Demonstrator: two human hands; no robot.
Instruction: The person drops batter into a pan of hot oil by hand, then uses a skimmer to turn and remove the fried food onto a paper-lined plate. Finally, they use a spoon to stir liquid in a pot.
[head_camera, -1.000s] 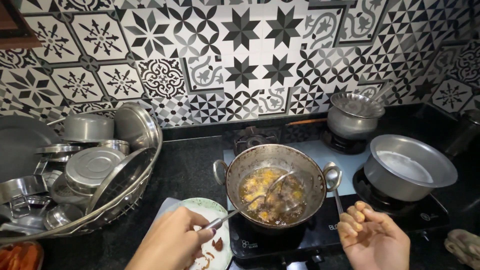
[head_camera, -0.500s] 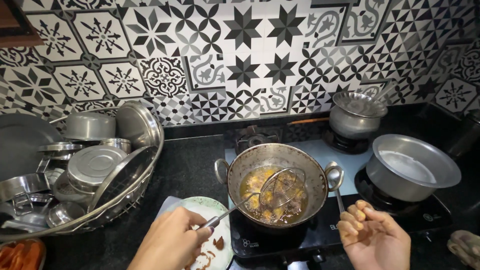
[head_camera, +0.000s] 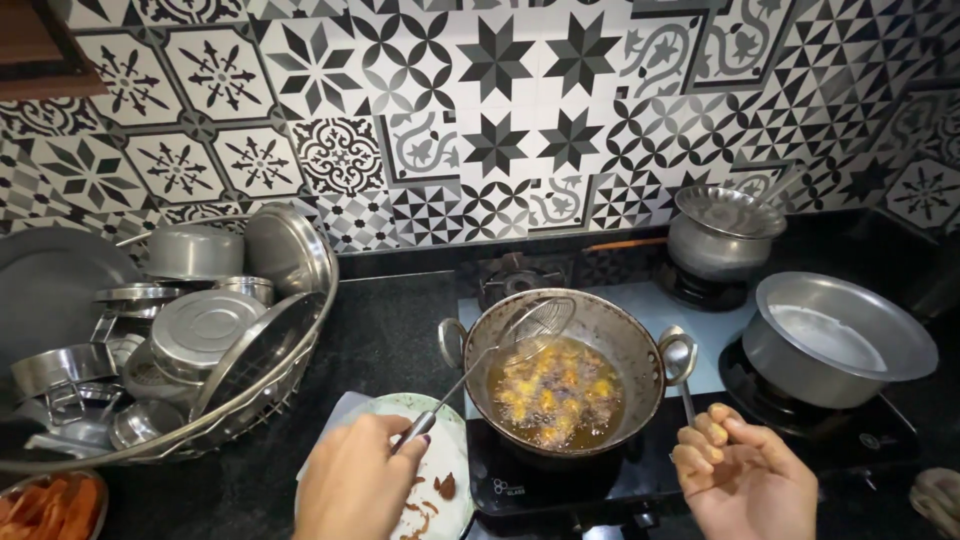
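A steel wok (head_camera: 610, 325) sits on the front left burner, with yellow fritters (head_camera: 553, 393) frying in bubbling oil. My left hand (head_camera: 358, 482) grips the handle of a wire skimmer (head_camera: 535, 329), whose mesh bowl is lifted above the oil against the wok's far left wall. My right hand (head_camera: 745, 480) hovers at the wok's right, fingers pinched on the handle of a steel spoon (head_camera: 681, 360) that rests by the wok's right ear. Below the left hand lies a white plate (head_camera: 445, 470) with a few brown crumbs.
A wire basket (head_camera: 240, 400) of steel pots and lids fills the left counter. A wide pan (head_camera: 835, 340) with white liquid stands on the right burner, a lidded pot (head_camera: 722, 235) behind it. A bowl of orange pieces (head_camera: 50, 505) shows at bottom left.
The skimmer has been raised out of the oil and now sits higher against the wok's far left wall. My right hand has barely moved.
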